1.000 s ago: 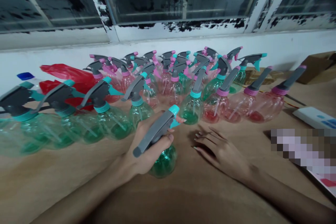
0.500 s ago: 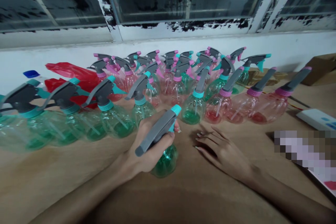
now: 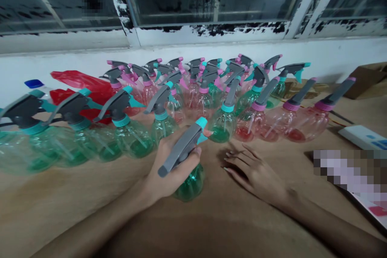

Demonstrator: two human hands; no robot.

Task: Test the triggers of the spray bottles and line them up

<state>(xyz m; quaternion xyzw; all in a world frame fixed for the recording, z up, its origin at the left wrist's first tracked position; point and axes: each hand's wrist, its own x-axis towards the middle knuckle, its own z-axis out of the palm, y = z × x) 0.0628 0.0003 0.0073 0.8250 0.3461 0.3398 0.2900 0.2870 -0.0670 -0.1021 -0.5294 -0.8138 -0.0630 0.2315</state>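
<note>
My left hand (image 3: 172,165) is wrapped round the neck of a green spray bottle (image 3: 191,185) with a grey and teal trigger head. The bottle stands upright on the table, its nozzle pointing away to the right. My index finger reaches past the teal trigger, its tip showing just beyond it. Palm down on the tabletop lies my right hand (image 3: 255,173), holding nothing, with its fingers stretched out and slightly apart. Just beyond it stands another green spray bottle (image 3: 222,129), beside a pink spray bottle (image 3: 249,125).
Several green spray bottles (image 3: 134,141) line the left side, and more pink and green ones crowd the back. A red plastic bag (image 3: 81,84) lies behind them. At right are a white device (image 3: 363,135), a pixelated flat item (image 3: 350,177) and a cardboard box (image 3: 370,80).
My left index finger has moved forward and up, away from the trigger. The bottle's head has shifted very slightly. My right hand stays where it was.
</note>
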